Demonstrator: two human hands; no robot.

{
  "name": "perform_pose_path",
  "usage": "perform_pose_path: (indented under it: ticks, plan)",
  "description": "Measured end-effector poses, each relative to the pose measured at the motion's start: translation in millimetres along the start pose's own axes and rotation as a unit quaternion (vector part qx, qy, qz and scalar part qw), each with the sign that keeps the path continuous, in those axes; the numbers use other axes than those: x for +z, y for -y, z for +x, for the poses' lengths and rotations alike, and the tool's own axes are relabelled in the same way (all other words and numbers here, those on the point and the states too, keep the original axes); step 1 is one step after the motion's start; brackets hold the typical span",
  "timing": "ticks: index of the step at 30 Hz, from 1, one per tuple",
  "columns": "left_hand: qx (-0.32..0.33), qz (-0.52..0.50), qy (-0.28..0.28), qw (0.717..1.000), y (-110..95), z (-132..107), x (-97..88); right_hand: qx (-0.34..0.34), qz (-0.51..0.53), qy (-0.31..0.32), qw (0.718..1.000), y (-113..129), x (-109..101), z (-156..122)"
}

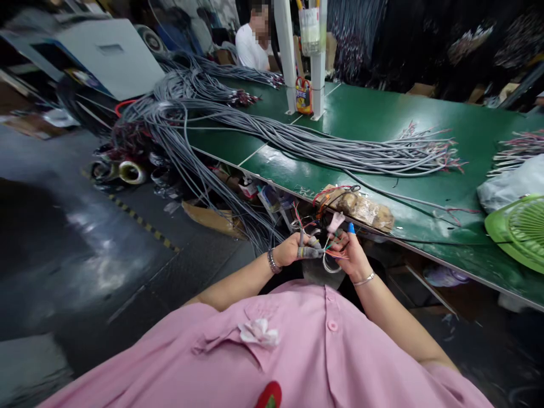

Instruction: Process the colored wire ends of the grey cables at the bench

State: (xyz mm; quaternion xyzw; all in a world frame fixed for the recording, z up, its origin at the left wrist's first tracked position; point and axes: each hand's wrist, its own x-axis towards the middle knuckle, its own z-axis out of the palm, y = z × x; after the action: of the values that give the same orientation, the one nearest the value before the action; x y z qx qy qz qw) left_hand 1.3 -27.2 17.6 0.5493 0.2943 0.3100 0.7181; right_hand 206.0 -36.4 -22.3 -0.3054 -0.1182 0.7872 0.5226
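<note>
I had the left hand (297,249) pinched on a bunch of colored wires (336,254), with the right hand (352,258) holding the same bunch from the other side. It sat between both hands, just off the tabletop's (369,116) near edge. A brown block (361,208) lay by that edge; gray cables (306,136) stretched behind.

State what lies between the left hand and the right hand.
In the head view, thin coloured wires bridge the gap from the left hand to the right hand; a white loop shows beneath.
</note>
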Motion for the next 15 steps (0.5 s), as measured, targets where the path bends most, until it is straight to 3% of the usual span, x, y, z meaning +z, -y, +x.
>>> perform_pose_path:
  ticks: [2,5,7,12,15]
  plan:
    - [0.000,0.015,0.022,1.000,-5,-6,1.6,0.008,0.017,-0.008,1.000,-2,-8,-4]
    - [-0.015,0.041,0.127,0.991,-9,-15,9.3,0.023,0.031,-0.009,0.999,-2,-15,-9]
    - [-0.013,0.040,0.145,0.988,-7,-20,14.8,0.024,0.031,-0.012,0.999,-2,-17,-13]
    - [0.028,-0.013,-0.017,0.999,4,-24,13.8,0.035,-0.009,-0.001,0.999,2,-11,-25]
    - [0.034,-0.015,-0.064,0.997,11,-28,8.0,0.049,-0.063,0.033,0.996,3,-1,-38]
